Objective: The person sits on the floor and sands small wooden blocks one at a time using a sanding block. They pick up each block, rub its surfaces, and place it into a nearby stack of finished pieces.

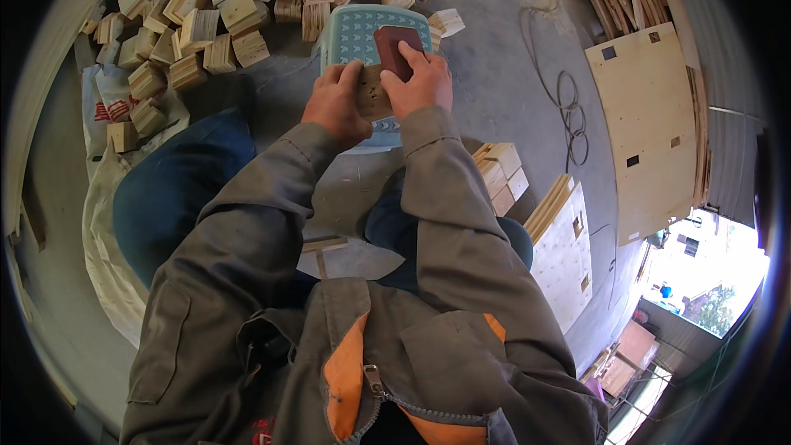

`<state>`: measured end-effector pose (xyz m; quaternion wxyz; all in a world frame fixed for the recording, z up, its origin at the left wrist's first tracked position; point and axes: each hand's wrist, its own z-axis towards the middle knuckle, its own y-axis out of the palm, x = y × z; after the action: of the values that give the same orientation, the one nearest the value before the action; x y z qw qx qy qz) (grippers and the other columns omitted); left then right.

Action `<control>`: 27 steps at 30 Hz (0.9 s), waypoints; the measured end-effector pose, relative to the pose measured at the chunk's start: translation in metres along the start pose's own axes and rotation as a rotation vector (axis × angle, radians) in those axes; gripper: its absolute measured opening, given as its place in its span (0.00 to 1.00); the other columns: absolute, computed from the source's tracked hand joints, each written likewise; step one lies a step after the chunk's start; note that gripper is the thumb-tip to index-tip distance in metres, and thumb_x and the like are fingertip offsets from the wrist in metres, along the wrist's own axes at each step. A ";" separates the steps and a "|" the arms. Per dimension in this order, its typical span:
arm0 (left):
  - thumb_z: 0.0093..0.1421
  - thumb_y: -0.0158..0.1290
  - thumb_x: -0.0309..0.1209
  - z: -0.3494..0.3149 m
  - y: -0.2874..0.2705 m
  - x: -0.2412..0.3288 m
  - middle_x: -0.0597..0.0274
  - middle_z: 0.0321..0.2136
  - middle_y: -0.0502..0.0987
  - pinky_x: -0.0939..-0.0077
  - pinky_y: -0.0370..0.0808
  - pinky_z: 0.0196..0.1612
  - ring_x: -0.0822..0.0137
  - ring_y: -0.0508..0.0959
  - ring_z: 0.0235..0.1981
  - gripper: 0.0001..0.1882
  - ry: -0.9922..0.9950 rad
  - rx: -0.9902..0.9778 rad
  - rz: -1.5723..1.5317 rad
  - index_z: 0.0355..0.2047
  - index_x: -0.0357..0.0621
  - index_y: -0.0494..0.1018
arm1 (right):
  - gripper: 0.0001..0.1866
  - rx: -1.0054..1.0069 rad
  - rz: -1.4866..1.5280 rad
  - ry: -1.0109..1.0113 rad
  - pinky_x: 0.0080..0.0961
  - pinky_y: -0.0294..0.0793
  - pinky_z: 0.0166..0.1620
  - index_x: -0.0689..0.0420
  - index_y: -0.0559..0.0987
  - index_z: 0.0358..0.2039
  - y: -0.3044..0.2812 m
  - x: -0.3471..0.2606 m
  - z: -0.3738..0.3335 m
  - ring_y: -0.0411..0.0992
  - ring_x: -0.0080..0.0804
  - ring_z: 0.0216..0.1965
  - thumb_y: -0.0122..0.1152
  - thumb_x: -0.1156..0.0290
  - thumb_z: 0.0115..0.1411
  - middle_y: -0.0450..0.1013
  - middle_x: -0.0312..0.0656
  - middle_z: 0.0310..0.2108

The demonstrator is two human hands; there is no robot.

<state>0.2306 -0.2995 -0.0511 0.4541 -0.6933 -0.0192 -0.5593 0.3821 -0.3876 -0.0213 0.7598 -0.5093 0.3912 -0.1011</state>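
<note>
My left hand (pixel 337 104) is closed around a wooden block (pixel 373 94) with small dark marks on its face. My right hand (pixel 418 81) grips a reddish-brown sanding block (pixel 395 43), with fingers along its right side and the thumb near its lower end. The two pieces meet or overlap between my hands; whether they touch cannot be made out. Beneath both hands stands a light blue plastic stool (pixel 344 29) with a raised pattern on its seat.
A heap of wooden blocks (pixel 239 12) covers the floor at the far left, beside a white sack (pixel 107 189). Stacked blocks (pixel 500 171) and plywood sheets (pixel 563 251) stand to my right. Farther right are a large panel with square holes (pixel 647 128) and a looped cable (pixel 568 107).
</note>
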 end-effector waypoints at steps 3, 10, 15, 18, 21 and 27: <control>0.41 0.69 0.27 0.000 0.000 0.002 0.44 0.61 0.70 0.52 0.76 0.65 0.36 0.72 0.62 0.50 -0.008 -0.023 -0.011 0.68 0.47 0.63 | 0.36 -0.010 0.049 -0.010 0.44 0.73 0.65 0.52 0.82 0.63 0.003 0.010 0.007 0.72 0.54 0.62 0.78 0.58 0.53 0.73 0.58 0.60; 0.41 0.71 0.28 0.001 -0.004 0.001 0.44 0.61 0.69 0.53 0.75 0.65 0.37 0.71 0.63 0.52 -0.035 -0.068 0.004 0.68 0.47 0.62 | 0.37 0.043 0.100 -0.067 0.51 0.71 0.66 0.51 0.81 0.64 -0.018 0.024 -0.078 0.70 0.60 0.63 0.79 0.60 0.52 0.71 0.62 0.61; 0.41 0.73 0.28 0.001 -0.013 0.007 0.45 0.62 0.69 0.54 0.74 0.67 0.38 0.70 0.64 0.52 -0.064 -0.108 -0.023 0.68 0.47 0.62 | 0.37 0.041 0.099 -0.025 0.53 0.70 0.65 0.51 0.81 0.64 -0.041 0.020 -0.136 0.69 0.62 0.62 0.79 0.63 0.52 0.70 0.63 0.62; 0.40 0.73 0.28 0.002 -0.010 0.008 0.45 0.62 0.69 0.54 0.74 0.67 0.38 0.70 0.64 0.52 -0.057 -0.103 -0.019 0.68 0.47 0.63 | 0.36 0.068 0.088 -0.020 0.53 0.70 0.65 0.50 0.82 0.64 -0.039 0.017 -0.133 0.69 0.62 0.62 0.79 0.64 0.52 0.69 0.63 0.62; 0.41 0.72 0.28 0.002 -0.006 0.005 0.45 0.62 0.69 0.53 0.74 0.66 0.38 0.70 0.64 0.50 -0.026 -0.094 0.003 0.67 0.48 0.63 | 0.35 0.093 0.093 -0.050 0.53 0.71 0.65 0.49 0.82 0.63 -0.029 0.016 -0.110 0.69 0.61 0.63 0.79 0.64 0.52 0.70 0.61 0.62; 0.43 0.68 0.27 0.001 -0.003 0.000 0.45 0.60 0.70 0.52 0.74 0.66 0.38 0.71 0.63 0.47 -0.008 -0.047 -0.024 0.66 0.47 0.64 | 0.34 0.029 0.023 -0.078 0.48 0.72 0.66 0.48 0.83 0.62 -0.002 0.004 -0.008 0.69 0.57 0.63 0.78 0.61 0.52 0.72 0.57 0.61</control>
<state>0.2292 -0.2969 -0.0495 0.4308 -0.7057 -0.0160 -0.5622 0.3797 -0.3959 -0.0224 0.7830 -0.4971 0.3656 -0.0779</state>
